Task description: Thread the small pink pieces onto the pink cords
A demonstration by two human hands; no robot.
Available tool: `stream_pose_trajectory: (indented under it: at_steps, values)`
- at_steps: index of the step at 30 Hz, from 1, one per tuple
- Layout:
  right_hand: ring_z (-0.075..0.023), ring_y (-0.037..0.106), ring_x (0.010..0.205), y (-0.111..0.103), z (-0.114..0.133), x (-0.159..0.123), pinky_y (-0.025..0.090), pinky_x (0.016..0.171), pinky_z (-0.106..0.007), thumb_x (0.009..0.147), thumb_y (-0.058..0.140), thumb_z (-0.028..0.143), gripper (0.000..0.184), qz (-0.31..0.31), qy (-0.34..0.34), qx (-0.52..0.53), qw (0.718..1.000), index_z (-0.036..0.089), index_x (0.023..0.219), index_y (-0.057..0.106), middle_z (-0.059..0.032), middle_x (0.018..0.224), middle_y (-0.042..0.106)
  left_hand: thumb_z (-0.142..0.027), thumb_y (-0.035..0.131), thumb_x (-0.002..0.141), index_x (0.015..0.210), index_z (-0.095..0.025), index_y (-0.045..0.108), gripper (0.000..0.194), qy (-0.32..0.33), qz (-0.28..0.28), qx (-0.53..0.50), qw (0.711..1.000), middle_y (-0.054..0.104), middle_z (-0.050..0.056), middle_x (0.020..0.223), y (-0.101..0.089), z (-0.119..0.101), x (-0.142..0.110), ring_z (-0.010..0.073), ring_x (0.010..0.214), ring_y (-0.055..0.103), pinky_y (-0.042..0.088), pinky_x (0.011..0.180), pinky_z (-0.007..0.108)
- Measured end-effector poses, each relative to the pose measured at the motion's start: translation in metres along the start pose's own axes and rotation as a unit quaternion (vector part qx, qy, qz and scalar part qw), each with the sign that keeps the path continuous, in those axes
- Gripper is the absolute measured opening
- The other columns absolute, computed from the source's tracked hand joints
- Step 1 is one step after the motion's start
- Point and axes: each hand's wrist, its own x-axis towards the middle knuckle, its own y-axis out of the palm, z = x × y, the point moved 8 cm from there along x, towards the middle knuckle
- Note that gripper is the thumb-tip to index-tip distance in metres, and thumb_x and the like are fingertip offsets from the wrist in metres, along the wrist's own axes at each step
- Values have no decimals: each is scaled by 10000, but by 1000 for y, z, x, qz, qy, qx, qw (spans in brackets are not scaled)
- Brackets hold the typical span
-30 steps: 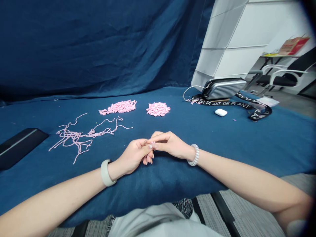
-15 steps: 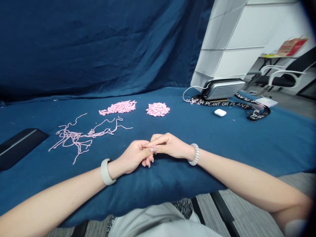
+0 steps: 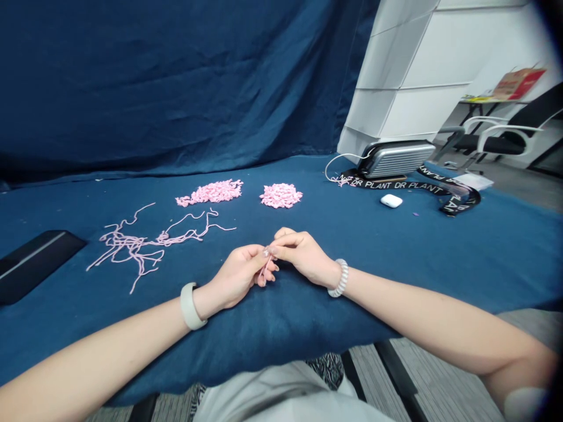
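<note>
Left hand (image 3: pixel 237 274) and right hand (image 3: pixel 310 261) fingers: narrow, pinching a thin pink strand (image 3: pixel 264 270) just below frame centre.
Strand: partly hidden; could slip if pinched loosely.
Loose yarn (image 3: pixel 127 239): frame left; could knot if tugged.
Round pink pile (image 3: pixel 281 196): upper centre; could scatter if bumped.

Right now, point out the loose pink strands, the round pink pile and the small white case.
Loose pink strands (image 3: pixel 129 240): head view, on their tangled middle.
Round pink pile (image 3: pixel 281 196): head view, on its centre.
Small white case (image 3: pixel 391 201): head view, middle of its visible surface.
</note>
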Motion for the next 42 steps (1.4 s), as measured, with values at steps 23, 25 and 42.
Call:
stream_pose_trajectory:
  at_steps: [23,25,42]
  values:
    - [127,470,758,7,-5,4,415,729,-3,707,455,559,653,151,48,80,984,65,1134,454,-73,1102,486,-300,690,716,750,-92,528,265,-15,-7,22,1000,622,34,672,-2,4,-3,69,531,566,450,477,152]
    - [138,456,749,5,-2,3,403,722,14,697,470,557,631,142,31,38,989,49,1071,499,-65,1086,494,-304,688,718,747,-92,526,268,-15,-9,25,1000,622,34,673,-3,3,-4,69,533,568,449,476,150]
    - [158,390,703,-3,23,-10,292,667,37,769,397,479,470,-26,-67,-142,987,58,785,604,-7,845,530,-305,673,727,748,-104,509,260,-11,-29,54,998,612,35,710,-2,5,-1,95,619,598,485,556,189]
